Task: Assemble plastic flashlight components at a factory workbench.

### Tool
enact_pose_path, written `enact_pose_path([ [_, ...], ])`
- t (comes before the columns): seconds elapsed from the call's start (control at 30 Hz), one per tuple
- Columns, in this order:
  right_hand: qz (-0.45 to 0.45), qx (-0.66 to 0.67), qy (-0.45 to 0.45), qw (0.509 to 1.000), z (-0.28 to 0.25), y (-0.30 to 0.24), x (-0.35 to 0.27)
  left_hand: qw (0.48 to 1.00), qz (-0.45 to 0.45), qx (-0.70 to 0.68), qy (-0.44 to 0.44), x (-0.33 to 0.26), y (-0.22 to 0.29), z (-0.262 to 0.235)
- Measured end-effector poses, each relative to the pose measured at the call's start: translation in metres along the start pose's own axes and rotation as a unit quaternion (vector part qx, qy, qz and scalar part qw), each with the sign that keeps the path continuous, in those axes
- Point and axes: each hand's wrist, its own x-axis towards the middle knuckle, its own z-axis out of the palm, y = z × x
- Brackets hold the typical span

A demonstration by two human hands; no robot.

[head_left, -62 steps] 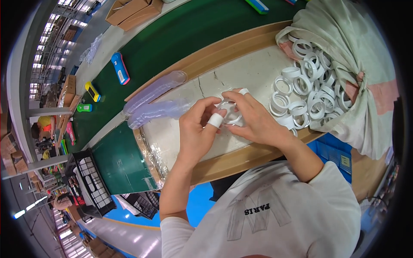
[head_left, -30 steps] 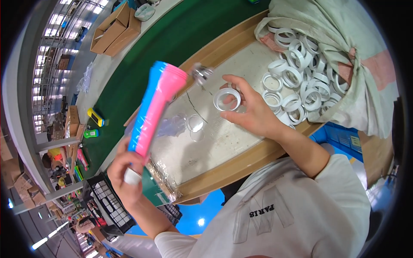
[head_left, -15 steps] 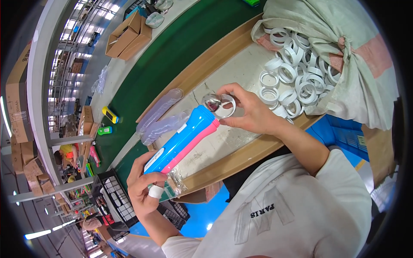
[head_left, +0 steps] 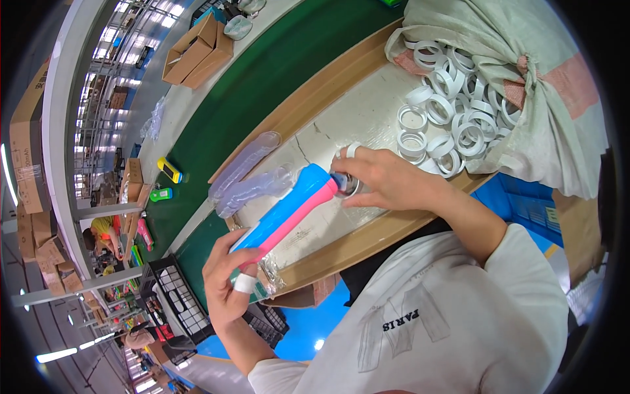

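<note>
My left hand, with white tape round one finger, is closed round the rear end of a blue and pink flashlight. The flashlight slants up to the right, its wider head near the middle of the view. At that head my right hand is curled, thumb below and fingers above. A white ring sits between those fingers, up against the shiny front of the flashlight and partly hidden. Whether the ring is seated on the head I cannot tell.
Many white rings spill from a woven sack at the right. Clear plastic sleeves lie beyond the flashlight. A green belt runs behind the cardboard-edged work surface. Farther off are an open carton and a black crate.
My right hand has brought the white ring onto the flashlight's front and turned over it. The shiny piece at the head is now mostly covered. My left hand has shifted slightly right with the flashlight.
</note>
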Motion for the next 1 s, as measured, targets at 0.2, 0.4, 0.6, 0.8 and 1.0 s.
enact_pose_path([
  [0.2, 0.015, -0.044, -0.095, 0.994, -0.029, -0.023, 0.001, 0.996, -0.062, -0.031, -0.061, 0.004, -0.001, 0.015],
  [0.4, 0.022, -0.081, -0.185, 0.979, -0.036, -0.039, 0.005, 0.995, -0.039, -0.009, -0.09, 0.007, -0.004, 0.023],
  [0.6, -0.122, 0.086, 0.011, 0.989, -0.011, -0.024, -0.011, 0.981, -0.09, -0.146, -0.09, 0.005, -0.006, 0.037],
  [0.8, -0.243, 0.158, 0.088, 0.953, -0.007, -0.058, -0.025, 0.965, -0.001, -0.239, -0.109, -0.005, -0.005, 0.061],
  [1.0, 0.237, 0.427, 0.008, 0.873, -0.009, 0.005, 0.012, 0.949, 0.213, 0.23, 0.042, 0.029, -0.022, 0.103],
])
